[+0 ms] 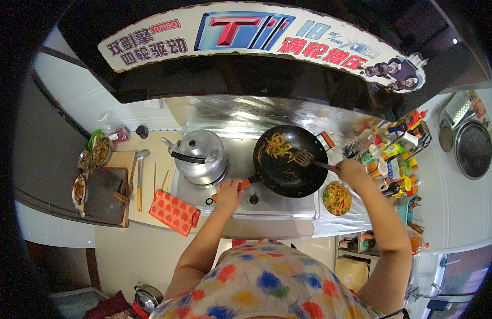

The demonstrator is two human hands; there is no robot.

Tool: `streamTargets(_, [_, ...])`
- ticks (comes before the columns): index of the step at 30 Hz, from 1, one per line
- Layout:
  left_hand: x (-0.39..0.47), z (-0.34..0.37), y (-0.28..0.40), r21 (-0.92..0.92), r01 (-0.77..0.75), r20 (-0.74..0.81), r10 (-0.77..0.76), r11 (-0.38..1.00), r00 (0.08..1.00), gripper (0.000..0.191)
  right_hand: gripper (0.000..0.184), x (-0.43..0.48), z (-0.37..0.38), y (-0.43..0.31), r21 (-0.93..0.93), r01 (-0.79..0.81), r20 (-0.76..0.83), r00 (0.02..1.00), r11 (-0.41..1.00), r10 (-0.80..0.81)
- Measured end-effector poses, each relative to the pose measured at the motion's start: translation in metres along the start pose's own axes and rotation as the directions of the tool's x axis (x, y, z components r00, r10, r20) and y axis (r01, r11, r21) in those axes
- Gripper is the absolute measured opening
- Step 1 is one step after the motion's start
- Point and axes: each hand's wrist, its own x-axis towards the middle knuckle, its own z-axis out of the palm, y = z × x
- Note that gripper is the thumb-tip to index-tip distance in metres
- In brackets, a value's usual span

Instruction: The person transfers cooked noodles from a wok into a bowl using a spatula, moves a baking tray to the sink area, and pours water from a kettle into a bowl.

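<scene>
My left hand [229,196] grips the orange-brown handle [244,184] of a black wok [306,181] on the stove. In my right hand [351,174] is a slotted metal spatula [305,158], its head down inside the wok. Cooked strips of food, perhaps noodles with vegetables [278,146], lie against the wok's far left side, and a few bits cling to the bottom. Just right of the wok, below my right hand, stands a bowl heaped with similar food [337,198]. A second wooden handle [327,139] juts from the wok's far right rim.
A metal kettle [201,153] stands close left of the wok. Further left are a red patterned cloth [174,212], a ladle [140,179], chopsticks, and a cleaver on a cutting board [114,157]. Bottles and jars [393,169] crowd the right side. A black range hood [238,75] overhangs the stove.
</scene>
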Motion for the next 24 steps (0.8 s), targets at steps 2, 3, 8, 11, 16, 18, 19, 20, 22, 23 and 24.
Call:
streamTargets(2, [-0.003,-0.003,-0.004,0.006,0.011,0.004,-0.011,1.000,1.000,0.035,0.021,0.001,-0.005,-0.025,0.027,0.058,-0.095,0.994,0.998,-0.055])
streamTargets(3, [-0.002,-0.004,-0.003,0.000,0.006,0.016,-0.006,1.000,1.000,0.034,0.021,0.002,-0.001,-0.029,0.027,0.061,-0.096,0.994,0.998,-0.058])
streamTargets(8, [-0.004,-0.006,-0.002,0.024,-0.035,-0.005,0.035,0.999,0.999,0.034,0.027,-0.010,0.004,-0.025,-0.065,0.152,-0.313,0.935,0.986,-0.164])
streamTargets(11, [-0.006,-0.004,-0.006,0.036,-0.029,-0.008,0.029,0.999,1.000,0.034,0.026,-0.035,-0.016,-0.014,0.018,0.097,-0.183,0.979,0.995,-0.092])
streamTargets(16, [-0.002,-0.004,0.001,0.052,0.018,0.057,-0.021,0.998,0.998,0.035,0.033,-0.054,0.030,0.033,0.400,-0.035,0.020,0.999,0.916,0.029])
streamTargets(18, [-0.004,-0.003,-0.001,0.047,-0.034,0.012,0.034,0.998,0.999,0.036,0.029,-0.052,0.050,0.025,0.492,-0.042,0.036,0.999,0.870,0.028])
streamTargets(19, [-0.004,-0.005,-0.001,0.056,-0.027,0.013,0.027,0.998,1.000,0.036,0.025,-0.050,0.059,0.018,0.579,-0.055,0.049,0.998,0.814,0.032])
streamTargets(20, [-0.004,-0.007,0.000,0.053,-0.017,0.028,0.015,0.998,0.999,0.036,0.027,-0.047,0.071,0.010,0.675,0.107,-0.073,0.994,0.730,-0.078])
streamTargets(22, [-0.003,-0.009,0.002,0.060,-0.013,0.046,0.010,0.998,0.999,0.035,0.028,-0.035,0.105,-0.001,0.670,0.099,-0.097,0.994,0.736,-0.046])
streamTargets(23, [-0.002,-0.009,0.001,0.049,-0.006,0.064,0.002,0.999,0.998,0.035,0.028,-0.027,0.124,-0.007,0.659,0.086,-0.119,0.993,0.747,-0.010])
streamTargets(24, [-0.001,-0.008,0.001,0.035,0.000,0.081,-0.003,0.999,0.997,0.035,0.030,-0.022,0.141,-0.014,0.682,0.065,-0.150,0.987,0.729,0.052])
